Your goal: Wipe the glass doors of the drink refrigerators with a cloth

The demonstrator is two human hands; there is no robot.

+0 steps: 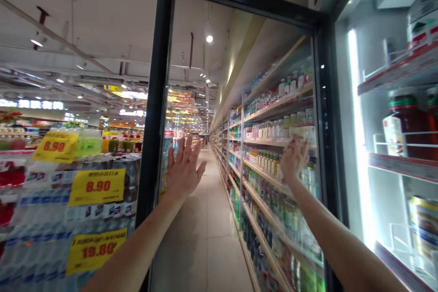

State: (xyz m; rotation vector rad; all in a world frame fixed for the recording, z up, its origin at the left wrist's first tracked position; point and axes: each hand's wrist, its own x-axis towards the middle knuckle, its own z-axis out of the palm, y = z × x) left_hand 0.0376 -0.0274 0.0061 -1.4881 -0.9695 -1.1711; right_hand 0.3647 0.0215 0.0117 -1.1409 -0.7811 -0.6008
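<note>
A glass door with a black frame (155, 100) stands swung open in front of me, hinged at the right beside a lit cooler. My left hand (184, 169) is raised near the door's left edge, fingers spread and palm toward the glass, holding nothing. Farther right, my right hand (294, 157) is raised near the glass and slightly blurred; its fingers are bent, with nothing visible in them. Whether either hand touches the glass is hard to tell.
Cooler shelves (404, 164) with large bottles and wire rails are at the right. Packs of bottled drinks (44, 210) with yellow price signs (97, 186) stand at the left. Through the glass, a tiled aisle floor (207, 219) runs beside long bottle shelves (267, 141).
</note>
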